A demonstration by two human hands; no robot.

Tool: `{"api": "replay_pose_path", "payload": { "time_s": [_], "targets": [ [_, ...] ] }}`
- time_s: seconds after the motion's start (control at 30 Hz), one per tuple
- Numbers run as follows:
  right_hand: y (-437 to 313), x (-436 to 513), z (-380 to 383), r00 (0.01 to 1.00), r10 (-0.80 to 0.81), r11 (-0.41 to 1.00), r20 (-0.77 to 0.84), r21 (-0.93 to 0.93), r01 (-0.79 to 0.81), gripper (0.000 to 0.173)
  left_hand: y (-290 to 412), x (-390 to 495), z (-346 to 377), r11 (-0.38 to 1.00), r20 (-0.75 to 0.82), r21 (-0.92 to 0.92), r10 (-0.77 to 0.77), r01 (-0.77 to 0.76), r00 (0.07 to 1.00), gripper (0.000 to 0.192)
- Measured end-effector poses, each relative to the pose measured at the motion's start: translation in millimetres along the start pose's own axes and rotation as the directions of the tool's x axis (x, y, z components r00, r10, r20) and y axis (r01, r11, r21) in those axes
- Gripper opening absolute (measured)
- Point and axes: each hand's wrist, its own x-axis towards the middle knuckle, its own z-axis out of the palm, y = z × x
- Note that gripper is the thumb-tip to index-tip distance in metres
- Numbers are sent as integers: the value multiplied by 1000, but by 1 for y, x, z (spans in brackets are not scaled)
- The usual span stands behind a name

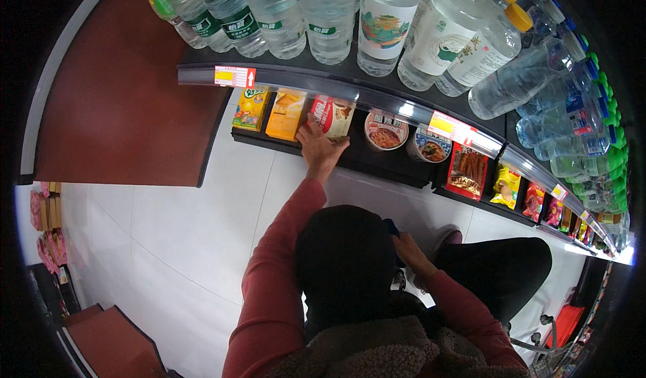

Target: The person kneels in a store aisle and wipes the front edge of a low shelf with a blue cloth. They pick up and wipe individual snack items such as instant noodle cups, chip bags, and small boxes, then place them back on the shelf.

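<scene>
My left hand (321,148) reaches to the lower shelf, its fingers on the near left side of a red and cream packet (334,118); whether they grip it is not clear. Left of it stand an orange-yellow box (285,115) and a yellow and green box (251,108). To its right are an instant noodle cup with a red label (386,132) and one with a blue label (431,144). Close to my head, my right hand (411,252) is around a dark blue object (391,228), mostly hidden by the head.
Water bottles (328,25) line the upper shelf, whose edge (323,84) overhangs the lower goods. A red snack bag (467,171) and a yellow one (506,186) lie to the right. A brown panel (126,90) is at left, a wire cart (552,353) at lower right.
</scene>
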Motion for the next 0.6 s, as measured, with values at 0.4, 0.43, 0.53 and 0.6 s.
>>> {"api": "replay_pose_path", "payload": {
  "time_s": [0.4,0.43,0.53,0.6],
  "targets": [
    [20,21,5,958,-267,949,-106,-199,243,41,-30,13,-25,977,-275,144,195,-160,941,98],
    [15,17,7,964,-229,962,-135,-183,203,42,-41,18,-31,975,-294,172,185,-138,938,94],
    [2,11,10,968,-198,978,-155,-102,183,46,-67,36,-38,981,-242,193,40,8,969,94],
    [-2,10,10,971,-198,978,-137,-90,187,48,-79,43,-37,967,-205,253,37,16,978,97]
  ]
}}
